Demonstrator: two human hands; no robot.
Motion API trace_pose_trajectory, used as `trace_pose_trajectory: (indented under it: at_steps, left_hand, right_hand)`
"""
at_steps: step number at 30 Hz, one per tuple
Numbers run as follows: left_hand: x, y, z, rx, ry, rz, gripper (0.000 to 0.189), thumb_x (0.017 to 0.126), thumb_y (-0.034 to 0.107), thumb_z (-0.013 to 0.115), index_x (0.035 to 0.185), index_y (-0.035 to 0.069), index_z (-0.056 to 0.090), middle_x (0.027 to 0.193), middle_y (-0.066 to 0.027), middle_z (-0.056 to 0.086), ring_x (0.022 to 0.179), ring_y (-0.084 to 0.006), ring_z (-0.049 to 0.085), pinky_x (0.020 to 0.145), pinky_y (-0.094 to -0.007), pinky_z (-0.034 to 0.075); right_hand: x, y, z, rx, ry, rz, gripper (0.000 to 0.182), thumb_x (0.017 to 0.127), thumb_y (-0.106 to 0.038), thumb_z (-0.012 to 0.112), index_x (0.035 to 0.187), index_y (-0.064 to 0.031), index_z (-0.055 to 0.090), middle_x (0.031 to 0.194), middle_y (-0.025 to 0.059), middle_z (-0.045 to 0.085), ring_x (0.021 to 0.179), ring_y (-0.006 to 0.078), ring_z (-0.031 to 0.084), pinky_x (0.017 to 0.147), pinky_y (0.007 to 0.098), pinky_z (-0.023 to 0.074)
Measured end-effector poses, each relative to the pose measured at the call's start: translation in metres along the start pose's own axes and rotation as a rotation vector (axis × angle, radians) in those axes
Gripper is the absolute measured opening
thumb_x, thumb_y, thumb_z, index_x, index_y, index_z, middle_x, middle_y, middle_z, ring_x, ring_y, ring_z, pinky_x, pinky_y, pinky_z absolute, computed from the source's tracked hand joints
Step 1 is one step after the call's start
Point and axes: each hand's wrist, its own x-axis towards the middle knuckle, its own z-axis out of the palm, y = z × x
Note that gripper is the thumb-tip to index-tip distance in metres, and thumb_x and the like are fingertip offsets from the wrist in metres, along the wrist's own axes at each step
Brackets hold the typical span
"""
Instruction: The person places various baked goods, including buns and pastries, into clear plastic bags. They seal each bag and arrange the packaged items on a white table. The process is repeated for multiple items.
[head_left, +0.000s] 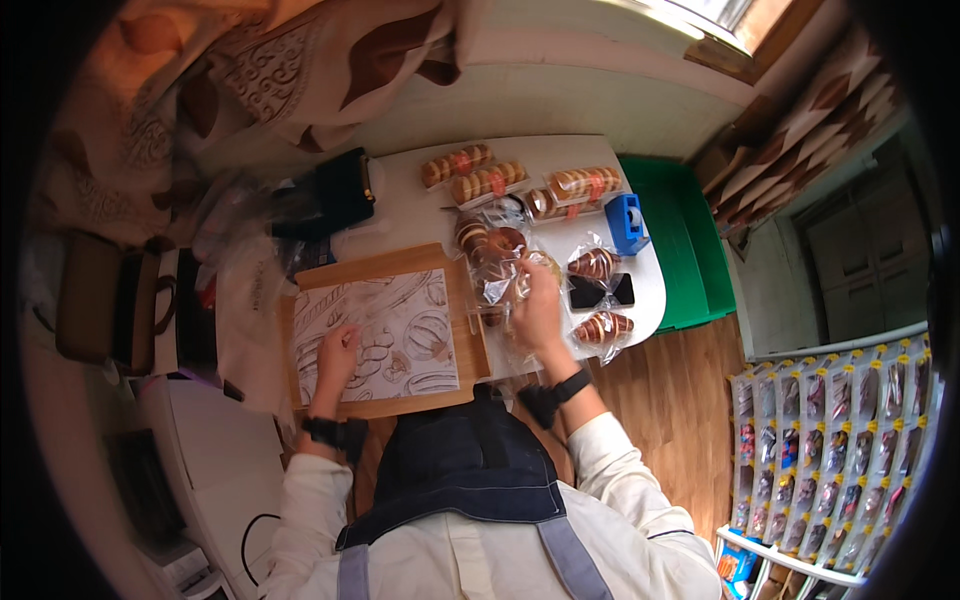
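My left hand (337, 360) is over a bread-patterned paper sheet (420, 345) lying on a wooden tray (375, 409); its fingers are bent close together, and whether they hold anything is not plain. To the tray's right, my right hand (537, 307) reaches among pastries in clear wrap (501, 247) and touches a clear plastic bag, but its fingertips are blurred. Two wrapped striped croissants (603, 327) (592, 264) lie right of that hand, by a black phone (618, 291). Boxed striped pastries (489, 182) with red labels stand at the back.
A blue tape dispenser (628, 223) stands at the right edge of the white table (577, 147), beside a green plastic crate (675, 240). Left of the tray are plastic bags (251, 315) and a dark case (337, 191). A hanging pocket organizer (832, 442) is at the lower right.
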Motion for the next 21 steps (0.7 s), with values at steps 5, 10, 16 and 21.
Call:
trace_pose_trajectory:
  at_steps: [5, 10, 16, 21]
  left_hand:
    - [0.013, -0.010, -0.015, 0.214, 0.394, 0.324, 0.054, 0.086, 0.003, 0.050, 0.137, 0.009, 0.037, 0.125, -0.0195, 0.053, 0.090, -0.0309, 0.063, 0.076, -0.0347, 0.051]
    - [0.008, 0.008, -0.052, -0.260, -0.194, -0.012, 0.062, 0.085, 0.002, 0.051, 0.142, 0.010, 0.027, 0.130, -0.0197, 0.050, 0.111, -0.0314, 0.055, 0.086, -0.0350, 0.048]
    - [0.010, 0.045, -0.048, -0.366, -0.152, 0.237, 0.076, 0.083, 0.010, 0.061, 0.144, 0.006, 0.017, 0.143, -0.0209, 0.031, 0.130, -0.0317, 0.036, 0.102, -0.0365, 0.035]
    - [0.021, 0.116, -0.060, -0.472, -0.190, 0.429, 0.098, 0.075, 0.027, 0.075, 0.145, 0.004, 0.011, 0.149, -0.0185, 0.020, 0.137, -0.0287, 0.023, 0.110, -0.0363, 0.022]
  right_hand:
    - [0.017, 0.038, 0.003, -0.413, -0.228, -0.243, 0.056, 0.075, -0.013, 0.062, 0.128, -0.0260, 0.049, 0.128, 0.0114, 0.044, 0.114, 0.0319, 0.044, 0.091, 0.0428, 0.0395]
    - [0.033, 0.043, 0.030, -0.285, -0.316, -0.349, 0.035, 0.078, -0.014, 0.062, 0.112, -0.0256, 0.063, 0.133, 0.0044, 0.045, 0.122, 0.0310, 0.040, 0.098, 0.0435, 0.0360]
    - [0.087, -0.006, 0.024, 0.035, -0.085, -0.410, 0.019, 0.081, -0.009, 0.058, 0.099, -0.0106, 0.065, 0.110, 0.0092, 0.061, 0.107, 0.0291, 0.053, 0.090, 0.0405, 0.0412]
    - [0.099, -0.111, -0.030, 0.419, -0.241, -0.060, 0.014, 0.091, -0.012, 0.052, 0.088, -0.0004, 0.058, 0.073, 0.0085, 0.065, 0.067, 0.0150, 0.062, 0.062, 0.0278, 0.0484]
